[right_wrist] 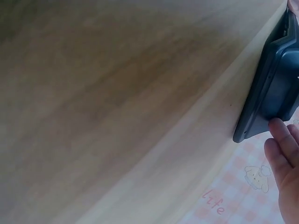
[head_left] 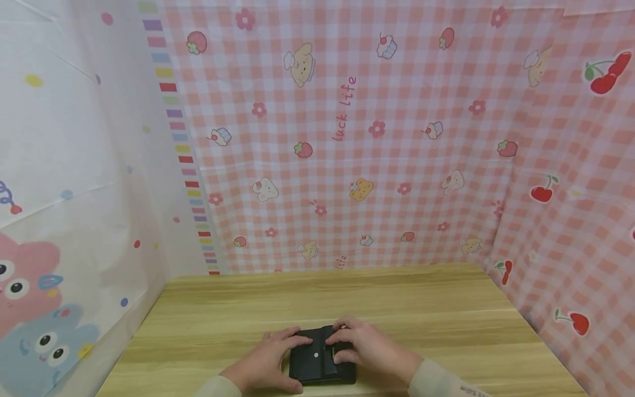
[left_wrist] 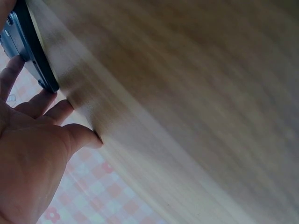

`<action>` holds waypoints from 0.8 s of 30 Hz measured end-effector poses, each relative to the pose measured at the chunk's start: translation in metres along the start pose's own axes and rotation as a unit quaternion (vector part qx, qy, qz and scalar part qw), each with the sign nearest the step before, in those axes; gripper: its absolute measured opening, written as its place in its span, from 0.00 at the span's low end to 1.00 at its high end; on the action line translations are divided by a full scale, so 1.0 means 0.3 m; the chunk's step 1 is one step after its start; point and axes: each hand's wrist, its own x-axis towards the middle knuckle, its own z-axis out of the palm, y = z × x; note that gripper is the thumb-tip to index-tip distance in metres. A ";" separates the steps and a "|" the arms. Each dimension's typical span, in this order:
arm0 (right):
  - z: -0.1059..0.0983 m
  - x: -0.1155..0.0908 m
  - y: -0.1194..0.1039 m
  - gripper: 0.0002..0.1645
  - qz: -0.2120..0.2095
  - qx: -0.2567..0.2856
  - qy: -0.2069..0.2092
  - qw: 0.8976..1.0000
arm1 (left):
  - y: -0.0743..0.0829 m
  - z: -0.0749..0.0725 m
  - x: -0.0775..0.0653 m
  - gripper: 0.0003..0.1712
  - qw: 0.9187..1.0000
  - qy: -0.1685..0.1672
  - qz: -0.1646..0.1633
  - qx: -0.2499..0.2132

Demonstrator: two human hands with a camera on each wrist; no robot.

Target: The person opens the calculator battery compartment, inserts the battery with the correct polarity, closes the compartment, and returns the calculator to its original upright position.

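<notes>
A black wallet (head_left: 305, 364) with a small silver snap lies on the table in the head view. My left hand (head_left: 268, 358) holds its left side, the thumb at the near corner and the fingers at the far edge, one fingertip on top. Those spread fingers also show beside the wallet (left_wrist: 28, 42) in the left wrist view. At the wallet's right part, my right hand (head_left: 369, 344) has thumb and forefinger bent over a flap, with a thin gold-coloured glint between them. The wallet (right_wrist: 268, 84) in the right wrist view has fingertips at its edge.
The wood-grain table (head_left: 223, 309) spreads around both hands. Behind it hangs a pink checked cloth (head_left: 327, 209) with cartoon prints. A white printed cloth (head_left: 114, 231) borders the left side, and a checked cherry cloth (head_left: 560, 248) the right.
</notes>
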 end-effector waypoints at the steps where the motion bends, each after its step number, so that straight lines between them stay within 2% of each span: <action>1: 0.000 0.000 -0.001 0.21 0.002 0.002 0.000 1.000 | -0.001 0.000 -0.001 0.48 1.000 0.000 0.000 -0.001; 12: -0.005 0.008 0.000 0.20 -0.015 -0.016 0.008 1.000 | -0.002 0.001 -0.001 0.48 1.000 0.001 0.000 -0.004; 24: -0.011 0.026 0.001 0.22 0.000 -0.021 -0.019 1.000 | -0.013 0.003 0.003 0.48 1.000 -0.002 0.003 -0.008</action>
